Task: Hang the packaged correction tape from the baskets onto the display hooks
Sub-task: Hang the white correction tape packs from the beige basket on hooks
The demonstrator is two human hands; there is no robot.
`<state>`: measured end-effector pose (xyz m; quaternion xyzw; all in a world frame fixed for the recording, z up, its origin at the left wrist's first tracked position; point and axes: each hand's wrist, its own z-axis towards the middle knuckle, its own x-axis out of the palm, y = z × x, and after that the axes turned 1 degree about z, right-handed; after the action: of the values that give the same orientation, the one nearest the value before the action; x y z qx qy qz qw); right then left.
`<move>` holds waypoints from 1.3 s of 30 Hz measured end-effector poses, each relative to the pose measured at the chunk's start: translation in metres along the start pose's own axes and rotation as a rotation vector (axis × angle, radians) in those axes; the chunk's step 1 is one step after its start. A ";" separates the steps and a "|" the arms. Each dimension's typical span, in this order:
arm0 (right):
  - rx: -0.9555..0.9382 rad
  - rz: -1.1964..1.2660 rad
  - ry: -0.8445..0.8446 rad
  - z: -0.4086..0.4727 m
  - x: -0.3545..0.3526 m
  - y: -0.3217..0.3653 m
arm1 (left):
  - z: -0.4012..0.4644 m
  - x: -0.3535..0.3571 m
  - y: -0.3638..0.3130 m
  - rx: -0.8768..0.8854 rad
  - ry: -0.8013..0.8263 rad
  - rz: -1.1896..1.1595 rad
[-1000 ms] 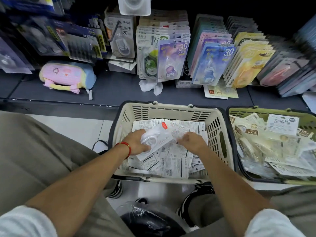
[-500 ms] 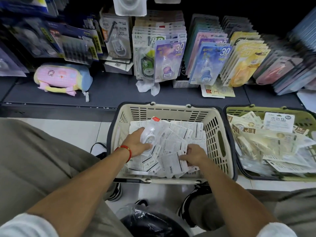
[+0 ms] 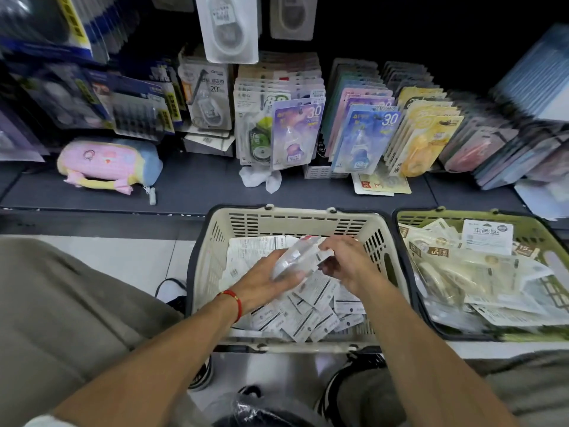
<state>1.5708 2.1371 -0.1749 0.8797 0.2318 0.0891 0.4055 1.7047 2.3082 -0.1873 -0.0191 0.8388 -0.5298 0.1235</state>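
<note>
A beige basket on the floor holds several white correction tape packs lying back side up. Above them my left hand holds a small stack of clear blister packs, fingers under it. My right hand grips the same stack from the right, fingers curled over its edge. A green basket to the right holds several cream-coloured packs. Display hooks on the shelf wall carry rows of hung packs; two white packs hang higher up.
A pink and blue pencil case lies on the dark shelf at left. Crumpled white paper and a loose yellow card lie under the hung packs. My knees flank the beige basket; a black plastic bag sits below.
My right hand left the packs in the basket and rose to meet the left. Both hands now hold the blister stack, higher above the basket. The camera tilted up toward the hooks.
</note>
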 end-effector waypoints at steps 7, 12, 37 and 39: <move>0.116 0.283 0.213 -0.007 -0.002 -0.001 | 0.003 -0.010 0.006 -0.109 -0.029 -0.303; -0.085 -0.152 0.107 -0.003 -0.016 -0.008 | 0.004 -0.019 0.005 -0.160 -0.043 -0.611; 0.007 -1.071 -0.055 0.044 -0.033 -0.110 | 0.002 -0.015 0.037 -0.342 -0.268 -0.613; 0.010 -0.886 -0.038 0.048 -0.030 -0.110 | 0.005 -0.015 0.039 -0.309 -0.316 -0.553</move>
<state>1.5235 2.1527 -0.2884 0.6987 0.5795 -0.1108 0.4046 1.7239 2.3233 -0.2219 -0.3459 0.8426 -0.4006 0.0993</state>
